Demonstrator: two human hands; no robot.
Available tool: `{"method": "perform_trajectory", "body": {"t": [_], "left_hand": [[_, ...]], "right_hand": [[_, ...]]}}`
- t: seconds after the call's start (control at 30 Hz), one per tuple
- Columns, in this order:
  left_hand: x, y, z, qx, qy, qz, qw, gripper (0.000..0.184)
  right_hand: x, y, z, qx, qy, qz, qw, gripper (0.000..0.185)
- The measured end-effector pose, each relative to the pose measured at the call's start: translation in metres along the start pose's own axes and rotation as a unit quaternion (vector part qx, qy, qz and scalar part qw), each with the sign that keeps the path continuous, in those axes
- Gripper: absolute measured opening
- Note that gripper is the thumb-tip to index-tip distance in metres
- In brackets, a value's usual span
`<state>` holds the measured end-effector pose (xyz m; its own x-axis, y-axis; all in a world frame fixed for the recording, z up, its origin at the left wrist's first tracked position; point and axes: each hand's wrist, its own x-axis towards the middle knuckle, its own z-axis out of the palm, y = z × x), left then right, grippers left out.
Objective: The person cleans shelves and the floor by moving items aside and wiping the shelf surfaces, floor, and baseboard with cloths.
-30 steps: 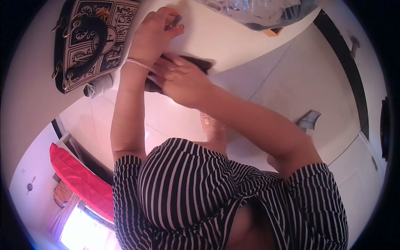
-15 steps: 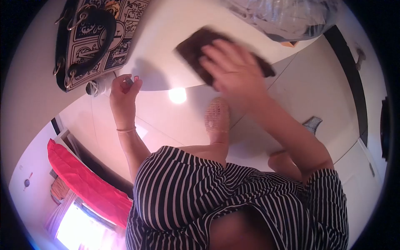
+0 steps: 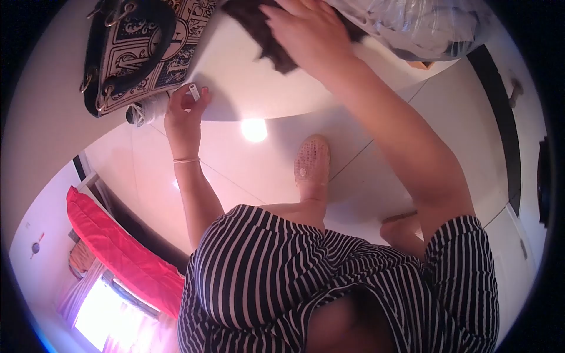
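My left hand (image 3: 185, 120) pinches a small white stick-like piece (image 3: 194, 92) between thumb and fingers, near the table's edge; its exact kind is too small to tell. My right hand (image 3: 312, 38) lies over a dark brown cloth (image 3: 250, 23) on the white tabletop (image 3: 229, 70). Its fingers are stretched out on the cloth, and the fingertips reach the top edge of the view. Part of the cloth is hidden under the hand and cut off by the frame.
A patterned handbag (image 3: 156, 56) with dark handles stands on the left of the table, beside a bundled pale cord (image 3: 150, 110). A clear plastic bag (image 3: 418, 26) sits at the right. Below are a tiled floor (image 3: 353, 176) and my foot in a pink shoe (image 3: 312, 156).
My right hand and the brown cloth have moved up, farther across the tabletop. My left hand has shifted slightly up and right, and the white face of its small piece now shows.
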<state>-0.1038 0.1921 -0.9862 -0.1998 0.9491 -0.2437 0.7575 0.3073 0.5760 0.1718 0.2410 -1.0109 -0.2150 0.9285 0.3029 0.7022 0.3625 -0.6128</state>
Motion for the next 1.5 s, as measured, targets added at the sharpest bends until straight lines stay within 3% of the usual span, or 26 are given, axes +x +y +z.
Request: {"method": "perform_trajectory", "body": {"t": [0.07, 0.1, 0.2, 0.3, 0.37, 0.4, 0.43, 0.47, 0.5, 0.63, 0.7, 0.83, 1.0, 1.1, 1.23, 1.27, 1.33, 1.4, 1.5], "left_hand": [[0.000, 0.000, 0.004, 0.076, 0.066, 0.099, 0.990, 0.040], [0.000, 0.000, 0.004, 0.074, 0.066, 0.102, 0.990, 0.040], [-0.005, 0.001, 0.003, 0.086, 0.068, 0.109, 0.988, 0.038], [-0.019, 0.013, -0.004, 0.131, 0.042, 0.152, 0.979, 0.032], [-0.024, 0.029, -0.010, 0.102, 0.143, 0.215, 0.961, 0.028], [-0.020, 0.037, -0.018, 0.097, 0.224, 0.308, 0.920, 0.030], [-0.019, 0.047, -0.025, 0.075, 0.327, 0.309, 0.890, 0.032], [-0.023, 0.070, -0.043, 0.264, 0.404, 0.308, 0.820, 0.038], [-0.018, 0.080, -0.054, 0.270, 0.435, 0.295, 0.807, 0.050], [0.021, 0.080, -0.097, 0.285, 0.334, 0.265, 0.859, 0.063], [0.035, 0.075, -0.113, 0.183, 0.184, 0.231, 0.938, 0.065], [0.039, 0.071, -0.118, 0.202, 0.167, 0.252, 0.932, 0.063], [0.039, 0.068, -0.111, 0.184, 0.152, 0.362, 0.901, 0.060], [0.051, 0.063, -0.111, 0.128, 0.166, 0.308, 0.928, 0.058], [0.040, 0.072, -0.090, 0.066, 0.216, 0.309, 0.924, 0.051], [0.032, 0.083, -0.085, -0.051, 0.239, 0.291, 0.925, 0.047], [0.019, 0.102, -0.088, -0.235, 0.282, 0.290, 0.884, 0.040], [0.014, 0.114, -0.103, -0.277, 0.320, 0.363, 0.830, 0.041], [-0.003, 0.133, -0.120, -0.236, 0.418, 0.441, 0.758, 0.033]], "right_hand": [[-0.037, 0.012, 0.003, -0.055, 0.066, 0.041, 0.995, 0.033], [-0.053, 0.014, -0.006, -0.058, 0.068, 0.041, 0.995, 0.033], [-0.095, 0.008, -0.033, -0.112, 0.039, 0.039, 0.992, 0.035], [-0.111, -0.004, -0.049, -0.100, -0.083, -0.024, 0.991, 0.037], [-0.106, -0.010, -0.043, -0.066, -0.084, -0.030, 0.994, 0.037], [-0.102, -0.012, -0.039, -0.031, -0.090, -0.037, 0.995, 0.037], [-0.098, -0.013, -0.037, -0.029, -0.104, -0.046, 0.993, 0.038], [-0.094, -0.015, -0.033, -0.028, -0.104, -0.046, 0.993, 0.038], [-0.090, -0.015, -0.029, -0.026, -0.105, -0.056, 0.993, 0.040], [-0.082, -0.015, -0.016, -0.047, -0.107, -0.072, 0.990, 0.043], [-0.081, -0.015, -0.014, -0.054, -0.103, -0.072, 0.991, 0.043], [-0.082, -0.015, -0.013, -0.063, -0.103, -0.070, 0.990, 0.042], [-0.081, -0.016, -0.015, -0.068, -0.101, -0.071, 0.990, 0.041], [-0.081, -0.016, -0.015, -0.073, -0.080, -0.076, 0.991, 0.040], [-0.080, -0.018, -0.011, -0.078, -0.065, -0.076, 0.992, 0.039], [-0.078, -0.018, -0.011, -0.085, -0.054, -0.074, 0.992, 0.038], [-0.072, -0.019, -0.006, -0.090, -0.047, -0.075, 0.992, 0.038], [-0.058, -0.018, 0.001, -0.107, -0.023, -0.079, 0.991, 0.037], [-0.029, -0.013, 0.019, -0.105, -0.014, -0.092, 0.990, 0.038]]}}
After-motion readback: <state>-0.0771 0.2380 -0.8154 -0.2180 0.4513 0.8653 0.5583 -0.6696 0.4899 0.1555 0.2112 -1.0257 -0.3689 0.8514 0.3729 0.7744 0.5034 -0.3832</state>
